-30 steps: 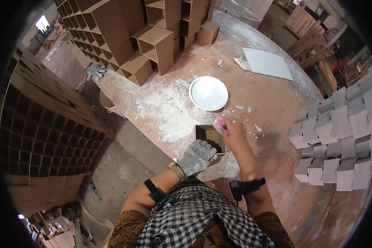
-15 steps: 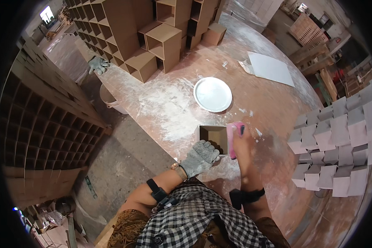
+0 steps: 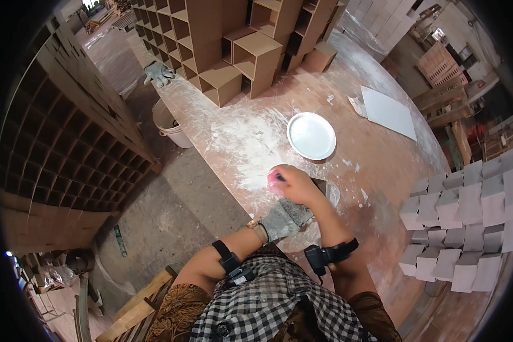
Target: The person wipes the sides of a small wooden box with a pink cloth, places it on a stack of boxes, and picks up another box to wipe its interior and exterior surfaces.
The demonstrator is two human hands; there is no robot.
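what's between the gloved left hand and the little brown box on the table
Nothing visible. The gloved left hand already rests against the brown box, while the right hand, holding a pink tool, covers most of the box.

view: head, single fisheye worn on the person's head | facing: steeply down and forward over the worktop [image 3: 256, 131] | range: close above the hands, forearms entering from the lower edge | edges: straight lines bend toward the dark round rim | overlap: only one view, nothing shared
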